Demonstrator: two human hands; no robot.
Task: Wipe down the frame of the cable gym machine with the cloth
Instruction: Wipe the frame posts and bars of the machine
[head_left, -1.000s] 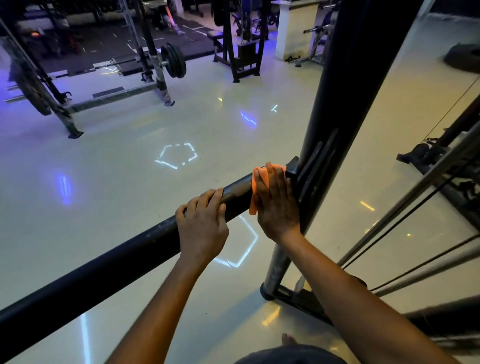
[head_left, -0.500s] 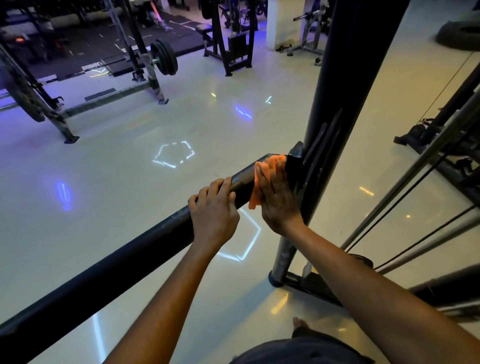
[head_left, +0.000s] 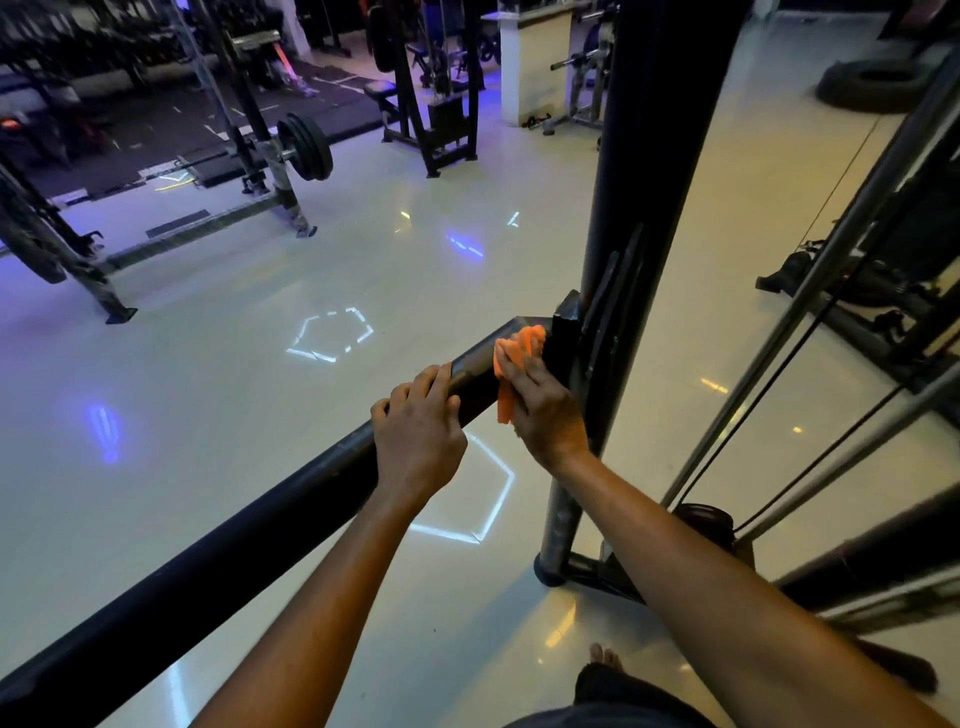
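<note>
A thick black crossbar (head_left: 218, 561) of the cable machine runs from the lower left up to a black upright post (head_left: 649, 171), joined by a bracket (head_left: 565, 332). My right hand (head_left: 540, 410) presses an orange cloth (head_left: 514, 358) against the bar's end, right beside the bracket. Part of the cloth hangs below the bar. My left hand (head_left: 418, 431) is wrapped over the top of the crossbar, a short way left of the cloth.
Steel guide rods and black cables (head_left: 810, 322) slant down on the right of the post. The post's foot (head_left: 553, 566) rests on the glossy floor. A squat rack with a loaded barbell (head_left: 306, 148) stands far left, a tyre (head_left: 872, 83) far right.
The cloth has slid further along the bar's end toward the bracket, and my right hand has turned so more cloth shows. My left hand has stayed gripping the bar.
</note>
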